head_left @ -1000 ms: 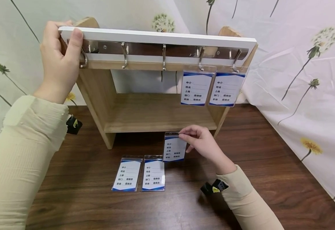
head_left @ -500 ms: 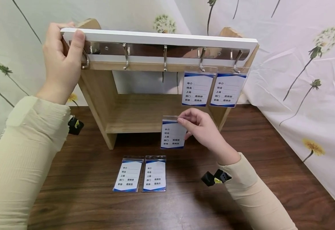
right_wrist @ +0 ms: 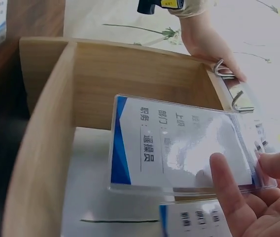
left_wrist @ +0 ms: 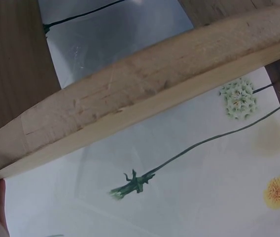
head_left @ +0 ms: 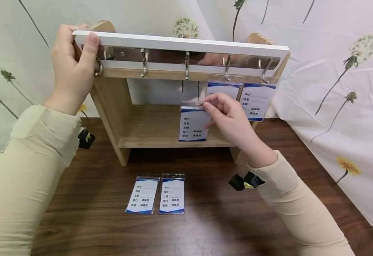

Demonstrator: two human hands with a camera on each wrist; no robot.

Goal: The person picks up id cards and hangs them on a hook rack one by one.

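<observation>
My right hand (head_left: 229, 115) pinches a clear badge holder (head_left: 191, 124) by its top edge, thumb against the fingers. This blue-and-white card hangs upright in front of the wooden shelf, below the middle hook (head_left: 187, 65). In the right wrist view the badge holder (right_wrist: 164, 143) lies across the hand's fingers, one fingertip over its face. My left hand (head_left: 72, 67) grips the left end of the white hook rail (head_left: 180, 41), thumb on the front. Two like badge holders hang from the right hooks; the inner one (head_left: 223, 87) is partly covered by my right hand, the outer one (head_left: 260, 101) beside it.
Two more badge holders lie side by side on the dark wooden table (head_left: 205, 227), the left one (head_left: 143, 195) and the right one (head_left: 172, 195). The wooden shelf (head_left: 148, 124) stands behind them. A flower-print cloth (head_left: 317, 42) hangs at the back.
My right hand has raised the badge holder from near the table to the height of the shelf opening, closer to the hooks. My left hand has kept its grip on the rail.
</observation>
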